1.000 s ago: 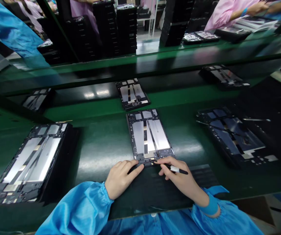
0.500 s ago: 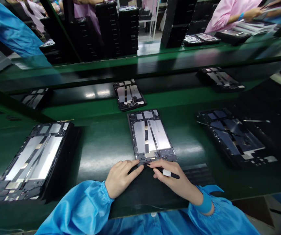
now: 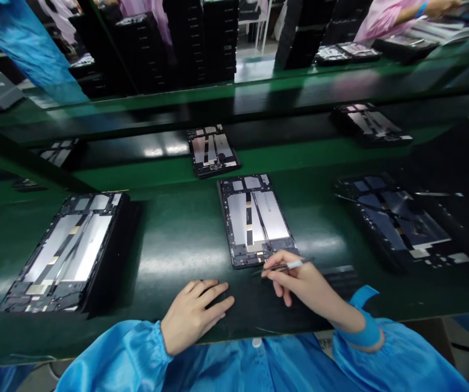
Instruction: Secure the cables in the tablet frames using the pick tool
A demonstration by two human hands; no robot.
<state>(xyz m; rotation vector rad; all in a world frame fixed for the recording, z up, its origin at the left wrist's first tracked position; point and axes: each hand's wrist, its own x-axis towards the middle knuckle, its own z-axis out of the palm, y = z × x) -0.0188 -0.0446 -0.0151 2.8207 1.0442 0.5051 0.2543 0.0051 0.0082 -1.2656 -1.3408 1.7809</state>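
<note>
An opened tablet (image 3: 259,220), its silver inner plate and dark flex strip showing, lies on the green bench in front of me. My right hand (image 3: 295,277) is closed on thin dark tweezers (image 3: 295,264) with a white band, just beside the tablet's lower right edge. The tweezers' tip points left and looks blurred. My left hand (image 3: 197,310) rests palm down on the bench, fingers stretched out, below the tablet and apart from it. It holds nothing.
A stack of opened tablets (image 3: 62,250) stands at the left, with another opened tablet (image 3: 397,218) at the right. Beyond, a tablet (image 3: 212,149) and another tablet (image 3: 373,122) lie along the line. Tall black tray stacks (image 3: 218,43) and people in pink stand behind.
My left hand has drawn back off the tablet's lower edge, down and left. My right hand has moved right with the tweezers, which have turned to lie nearly level.
</note>
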